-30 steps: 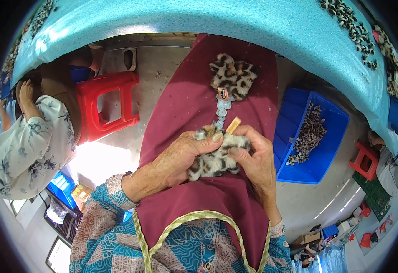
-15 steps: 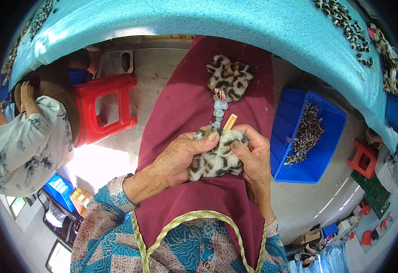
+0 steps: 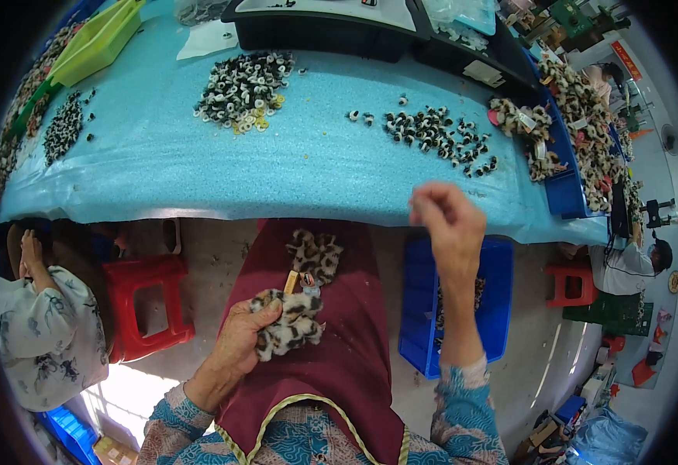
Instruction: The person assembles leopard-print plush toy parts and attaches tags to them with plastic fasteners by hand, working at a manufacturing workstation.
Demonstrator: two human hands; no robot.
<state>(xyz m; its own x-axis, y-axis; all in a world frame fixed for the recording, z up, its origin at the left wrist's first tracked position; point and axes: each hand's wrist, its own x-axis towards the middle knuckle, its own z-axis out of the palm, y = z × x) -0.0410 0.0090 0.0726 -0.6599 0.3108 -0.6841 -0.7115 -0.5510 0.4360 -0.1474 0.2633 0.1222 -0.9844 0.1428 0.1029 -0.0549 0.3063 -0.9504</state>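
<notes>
My left hand (image 3: 247, 329) is closed on a leopard-spotted plush piece (image 3: 291, 332) of pale fur over my lap. A second, browner spotted plush part (image 3: 315, 256) lies just beyond it on my dark red apron (image 3: 339, 341). Between the two parts show a small yellow tag (image 3: 291, 281) and a bit of clear plastic. Out over the table's near edge, my right hand (image 3: 449, 225) is raised with bent, slightly blurred fingers. Whether anything is in them cannot be seen. Nearest to it is a scattered group of small black-and-white round pieces (image 3: 432, 132).
The blue-covered table (image 3: 277, 182) carries another heap of black-and-white pieces (image 3: 242, 89), a black tray (image 3: 323, 35) and a green tray (image 3: 98, 43). A blue bin (image 3: 494, 310) stands right of my lap. To the left are a red stool (image 3: 149, 306) and a seated person (image 3: 44, 325).
My right hand has let go of the plush and moved forward and right to the table edge. The left keeps hold of it. The view has tilted up, showing more of the table.
</notes>
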